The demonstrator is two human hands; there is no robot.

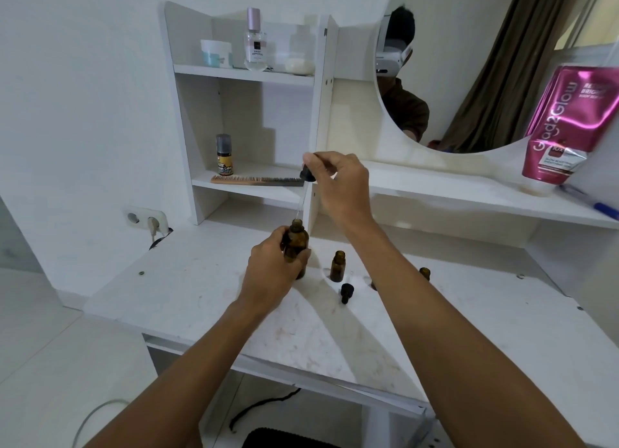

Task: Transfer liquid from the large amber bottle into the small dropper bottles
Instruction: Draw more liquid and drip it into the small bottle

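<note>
Large amber bottle is gripped upright by left hand, well back from front edge of tabletop; dropper is pinched above its mouth by right hand.

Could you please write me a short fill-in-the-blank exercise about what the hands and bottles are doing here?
1. The left hand grips the large amber bottle, which has no ____ on.
2. The right hand pinches a dropper by its ____ bulb.
3. The small dropper bottle nearest the large one stands ____ and uncapped.
4. A loose cap lies on the ____.
Missing words: cap; black; upright; table.
</note>
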